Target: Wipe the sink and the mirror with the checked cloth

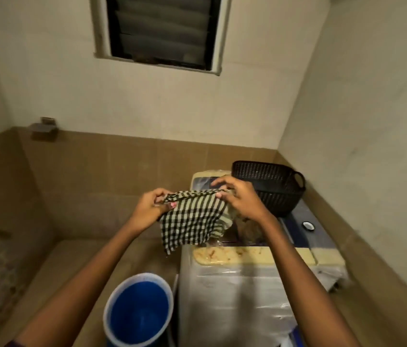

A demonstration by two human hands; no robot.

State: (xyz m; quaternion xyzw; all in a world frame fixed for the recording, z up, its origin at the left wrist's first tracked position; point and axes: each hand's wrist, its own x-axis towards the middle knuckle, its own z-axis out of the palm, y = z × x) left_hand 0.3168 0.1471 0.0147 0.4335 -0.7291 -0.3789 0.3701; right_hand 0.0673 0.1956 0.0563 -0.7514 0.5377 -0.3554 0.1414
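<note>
Both hands are holding the checked cloth (192,221) in the air above the washing machine (242,284). The left hand (148,207) is pinching the cloth's upper edge at its 9 o'clock corner; the right hand (241,199) is gripping the same edge at 3 o'clock. The rest of the cloth is hanging down between them. A black basket (272,189) is sitting on the machine's top at 1 o'clock of the cloth. A blue bucket (138,311) is standing on the floor at 7 o'clock, just beside the machine.
</note>
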